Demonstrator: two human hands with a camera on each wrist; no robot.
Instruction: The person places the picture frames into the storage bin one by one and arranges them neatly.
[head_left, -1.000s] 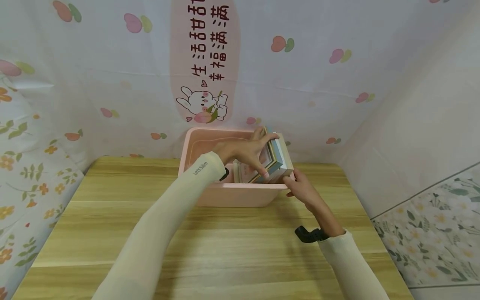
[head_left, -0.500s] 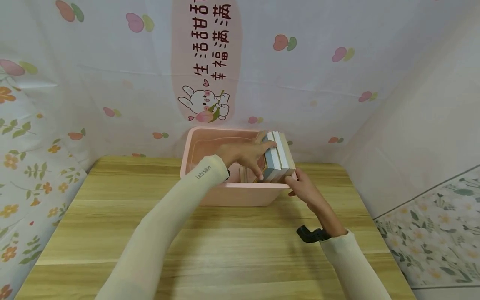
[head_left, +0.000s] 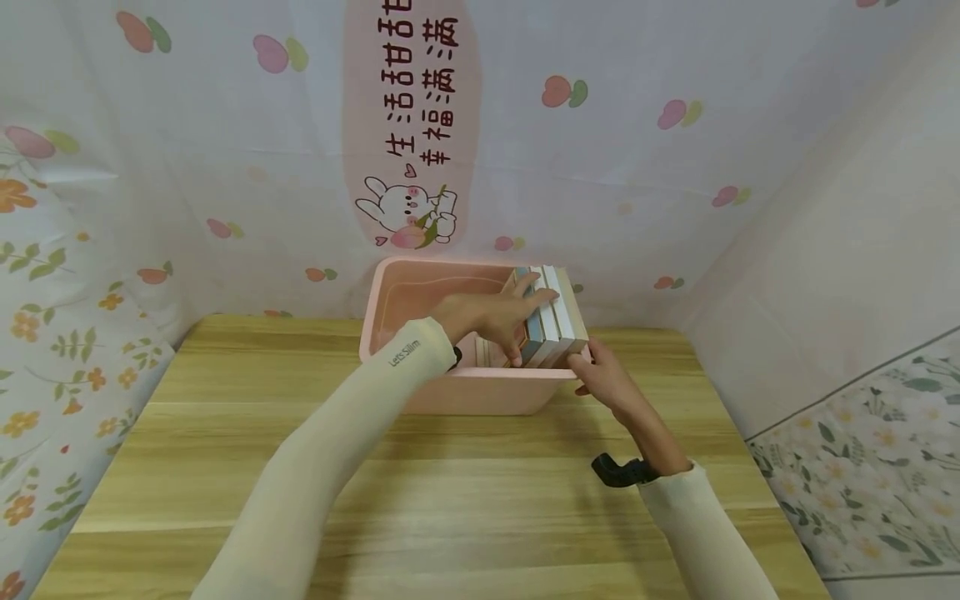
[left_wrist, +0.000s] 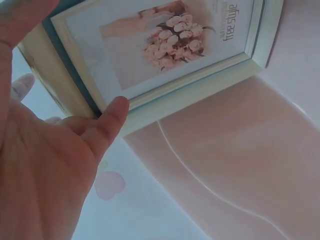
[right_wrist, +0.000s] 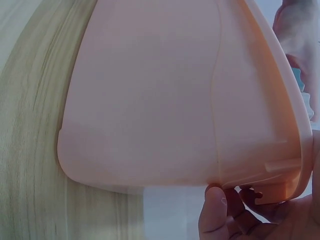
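Note:
A pink plastic bin (head_left: 480, 395) holds several picture frames (head_left: 551, 323), standing on edge side by side and leaning at its right end. My left hand (head_left: 491, 318) reaches in with fingers spread across the frames' top edges, the thumb at their near side. In the left wrist view, a finger touches the border of a cream and teal picture frame (left_wrist: 192, 75) with a flower print. My right hand (head_left: 611, 382) grips the bin's near right corner; the right wrist view has its fingers (right_wrist: 214, 212) curled under the rim.
The bin stands on a wood-grain table (head_left: 480, 500) against a patterned cloth backdrop (head_left: 637, 158). More flowered cloth (head_left: 82, 367) hangs at the left. A black wrist strap (head_left: 621, 470) sits on the right forearm.
The blue-edged frame under my left hand has gone from a slant to nearly upright beside the others, and my left fingers now spread over the tops. The right hand stays at the corner.

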